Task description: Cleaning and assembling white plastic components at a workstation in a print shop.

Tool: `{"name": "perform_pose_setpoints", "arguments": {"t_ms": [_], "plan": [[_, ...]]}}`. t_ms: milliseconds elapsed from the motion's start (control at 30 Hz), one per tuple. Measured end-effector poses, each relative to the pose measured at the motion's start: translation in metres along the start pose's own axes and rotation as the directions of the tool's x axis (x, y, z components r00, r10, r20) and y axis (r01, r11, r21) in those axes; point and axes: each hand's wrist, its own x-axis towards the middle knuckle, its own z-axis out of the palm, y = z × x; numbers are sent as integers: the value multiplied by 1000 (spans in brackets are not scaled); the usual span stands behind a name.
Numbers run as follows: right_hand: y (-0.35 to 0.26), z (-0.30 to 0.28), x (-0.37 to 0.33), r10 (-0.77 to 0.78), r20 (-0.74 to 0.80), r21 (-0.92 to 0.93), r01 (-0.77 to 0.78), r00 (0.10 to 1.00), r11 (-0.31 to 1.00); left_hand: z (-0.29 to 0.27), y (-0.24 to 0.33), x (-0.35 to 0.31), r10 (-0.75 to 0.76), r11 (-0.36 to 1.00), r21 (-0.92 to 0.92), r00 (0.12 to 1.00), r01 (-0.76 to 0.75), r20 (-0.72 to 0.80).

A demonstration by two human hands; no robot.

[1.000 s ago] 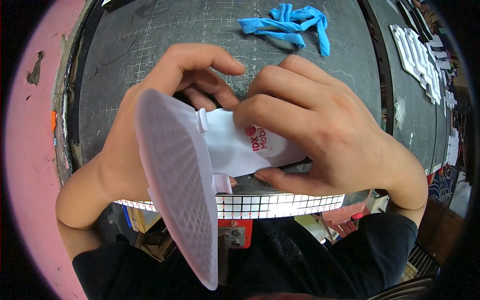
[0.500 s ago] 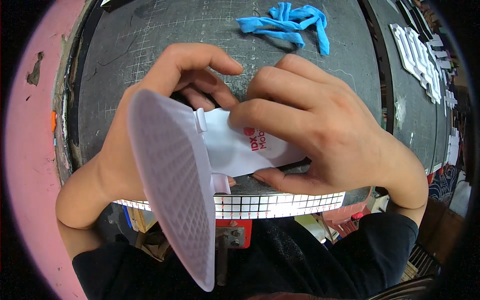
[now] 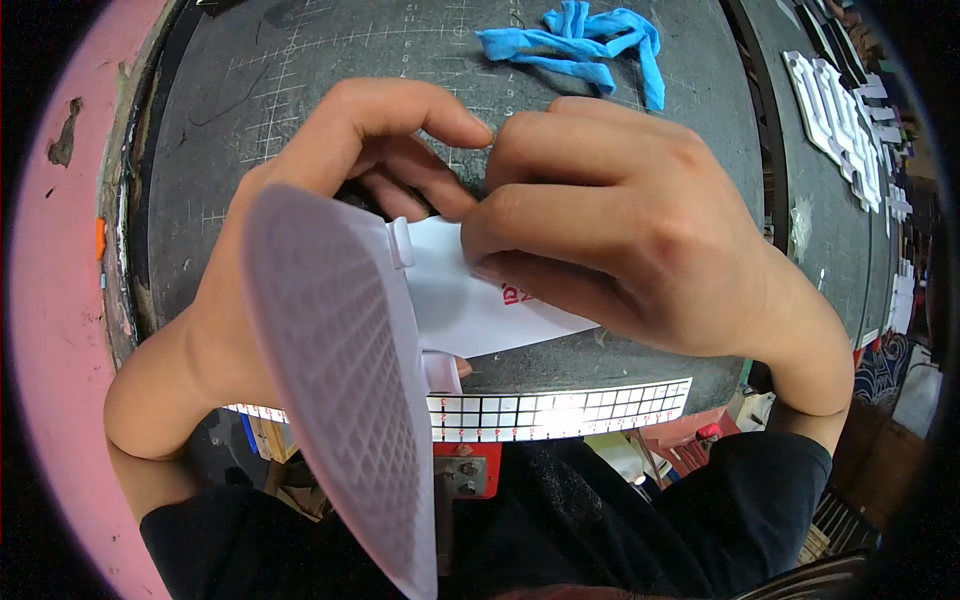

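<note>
A white plastic piece is in my hands above the table. Its broad pale panel [image 3: 340,370], with a fine grid texture, stands tilted on the left. A flat white plate [image 3: 450,310] with red print joins it between two small rounded tabs. My left hand [image 3: 320,170] grips the piece from behind the panel. Its thumb tip shows by the lower tab, and its index finger curves free above the plate. My right hand [image 3: 610,220] is closed over the plate, thumb and bent fingers pinched together at its face. Whatever is between those fingertips is hidden.
Blue cloth strips [image 3: 580,45] lie at the far side of the dark gridded table mat [image 3: 240,140]. A white ruler strip [image 3: 560,410] runs along the near edge. White plastic parts [image 3: 830,130] rest on the right-hand surface. A pink wall or ledge [image 3: 60,350] borders the left.
My right thumb has moved from the plate's near edge up onto its face, meeting the bent fingers. That hand now covers more of the red print. My left hand keeps its grip.
</note>
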Motion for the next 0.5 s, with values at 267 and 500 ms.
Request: {"name": "perform_pose_setpoints", "arguments": {"t_ms": [267, 500], "plan": [[-5, 11, 1, -25, -29, -132, 21, 999, 991, 0, -3, 1, 29, 999, -25, 1000, -29, -7], [-10, 11, 1, -22, -4, -211, 21, 1000, 977, 3, -7, 1, 20, 999, -41, 999, -21, -26]]}}
